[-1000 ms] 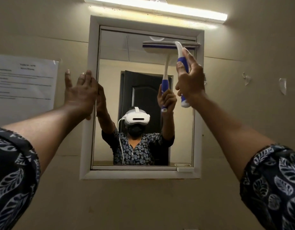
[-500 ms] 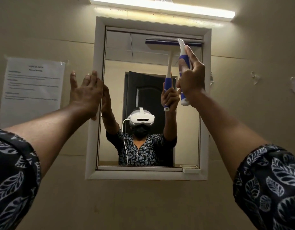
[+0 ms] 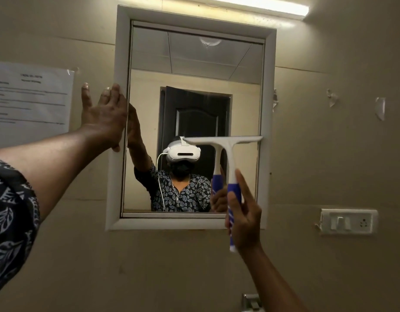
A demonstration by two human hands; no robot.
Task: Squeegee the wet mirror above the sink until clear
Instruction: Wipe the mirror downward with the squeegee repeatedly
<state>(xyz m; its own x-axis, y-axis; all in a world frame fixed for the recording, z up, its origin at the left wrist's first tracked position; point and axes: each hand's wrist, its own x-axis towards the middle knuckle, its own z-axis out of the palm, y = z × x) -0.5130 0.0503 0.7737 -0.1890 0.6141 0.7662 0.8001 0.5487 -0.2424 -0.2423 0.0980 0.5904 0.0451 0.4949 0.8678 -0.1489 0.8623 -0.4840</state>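
The white plastic squeegee with a blue grip (image 3: pixel 228 167) is clasped at its handle by the right hand (image 3: pixel 245 218), its blade laid level across the lower right of the white-framed rectangular wall mirror (image 3: pixel 194 82). The left hand (image 3: pixel 103 115) is spread flat, fingers released, against the mirror's left frame edge.

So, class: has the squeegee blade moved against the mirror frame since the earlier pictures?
Yes. The squeegee blade has come down from the mirror frame's top edge to the lower half, on the right side.
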